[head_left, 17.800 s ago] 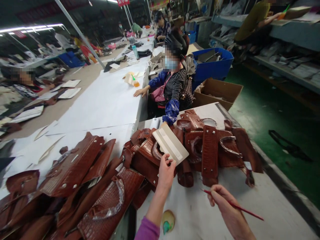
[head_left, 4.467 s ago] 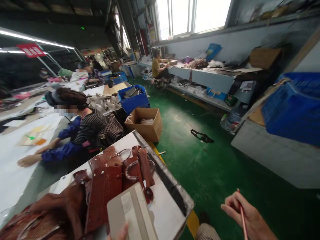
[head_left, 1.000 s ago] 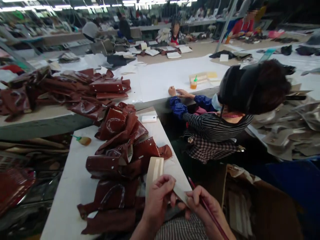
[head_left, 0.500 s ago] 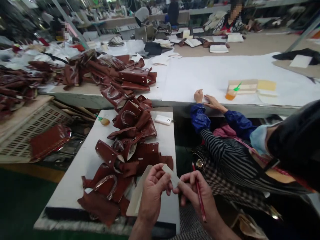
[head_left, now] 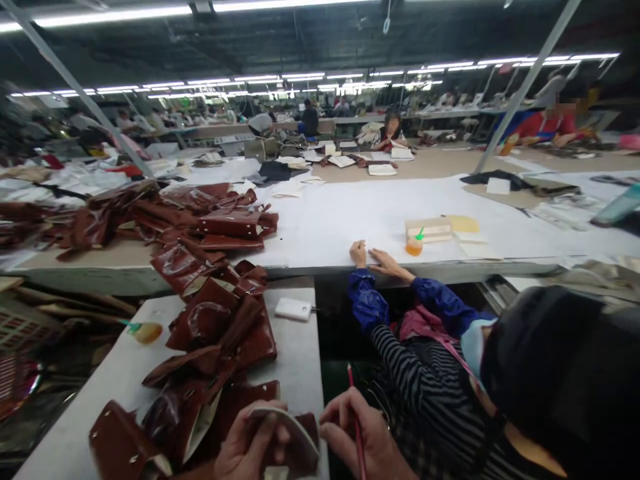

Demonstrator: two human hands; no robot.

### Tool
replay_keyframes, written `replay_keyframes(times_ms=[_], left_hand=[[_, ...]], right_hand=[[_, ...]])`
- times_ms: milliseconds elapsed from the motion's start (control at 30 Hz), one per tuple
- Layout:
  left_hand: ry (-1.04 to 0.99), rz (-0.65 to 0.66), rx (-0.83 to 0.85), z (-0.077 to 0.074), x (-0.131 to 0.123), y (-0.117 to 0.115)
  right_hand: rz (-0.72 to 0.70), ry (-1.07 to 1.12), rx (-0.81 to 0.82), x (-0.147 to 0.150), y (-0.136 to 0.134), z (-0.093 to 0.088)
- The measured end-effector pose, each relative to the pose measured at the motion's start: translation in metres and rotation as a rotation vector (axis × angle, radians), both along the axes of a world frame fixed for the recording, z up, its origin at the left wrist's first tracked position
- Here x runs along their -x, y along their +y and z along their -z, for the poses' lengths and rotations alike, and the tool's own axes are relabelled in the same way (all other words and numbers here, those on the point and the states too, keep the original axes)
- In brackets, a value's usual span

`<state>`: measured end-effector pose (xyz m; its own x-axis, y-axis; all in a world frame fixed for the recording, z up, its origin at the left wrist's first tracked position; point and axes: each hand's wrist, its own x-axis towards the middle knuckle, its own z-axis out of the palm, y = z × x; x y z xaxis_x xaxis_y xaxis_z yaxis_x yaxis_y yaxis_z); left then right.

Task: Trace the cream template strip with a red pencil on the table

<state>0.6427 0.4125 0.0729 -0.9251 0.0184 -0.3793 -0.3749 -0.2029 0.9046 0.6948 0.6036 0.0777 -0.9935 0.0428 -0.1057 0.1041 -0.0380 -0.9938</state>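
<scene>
At the bottom of the view, my left hand [head_left: 253,443] pinches a curved, thin piece [head_left: 299,437] with a pale rim and a darker side; its exact kind I cannot make out. Close by on the right, my right hand [head_left: 367,433] is closed around a red pencil [head_left: 357,430], which points upward. A narrow gap separates the right fingertips from the curved piece. Behind my left hand, brown leather bag pieces [head_left: 205,313] lie heaped on a white side table [head_left: 295,353], some with clear wrapping on their handles.
A co-worker in a striped top [head_left: 410,373] sits at right, hands on the long white table [head_left: 330,220]. Glue bottles [head_left: 414,245] with green tips stand on both tables. A white rectangular device [head_left: 293,309] lies nearby. More brown pieces [head_left: 215,223] are piled at left.
My view has tilted up, showing the ceiling lights. Both hands sit lower in view and have drawn apart. The right fingers no longer touch the piece; the pencil stays in the right hand.
</scene>
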Motion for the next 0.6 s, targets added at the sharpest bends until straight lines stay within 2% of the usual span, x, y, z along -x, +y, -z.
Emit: replay_keyframes(times_ms=[67, 100, 167, 233, 300, 367, 467, 600], left_hand=[[0.080, 0.109, -0.063, -0.012, 0.009, 0.014], [0.181, 0.163, -0.157, -0.019, 0.015, 0.023], [0.335, 0.286, -0.277, -0.029, 0.034, 0.038], [0.440, 0.339, -0.334, -0.034, 0.057, 0.051], [0.461, 0.381, -0.374, -0.036, 0.080, 0.062], [0.436, 0.435, -0.427, -0.035, 0.100, 0.074], [0.294, 0.451, -0.484, -0.030, 0.120, 0.093], [-0.001, 0.403, -0.500, -0.028, 0.123, 0.112]], right_hand=[[0.026, -0.036, 0.073, 0.008, 0.010, -0.006], [0.026, -0.039, 0.126, 0.012, 0.015, -0.011], [-0.049, -0.075, 0.227, 0.025, 0.022, -0.023], [-0.135, -0.140, 0.322, 0.037, 0.027, -0.035], [-0.127, -0.194, 0.410, 0.047, 0.028, -0.044], [-0.013, -0.208, 0.461, 0.055, 0.028, -0.047], [0.202, -0.168, 0.403, 0.066, 0.031, -0.045], [0.428, -0.065, 0.263, 0.074, 0.045, -0.046]])
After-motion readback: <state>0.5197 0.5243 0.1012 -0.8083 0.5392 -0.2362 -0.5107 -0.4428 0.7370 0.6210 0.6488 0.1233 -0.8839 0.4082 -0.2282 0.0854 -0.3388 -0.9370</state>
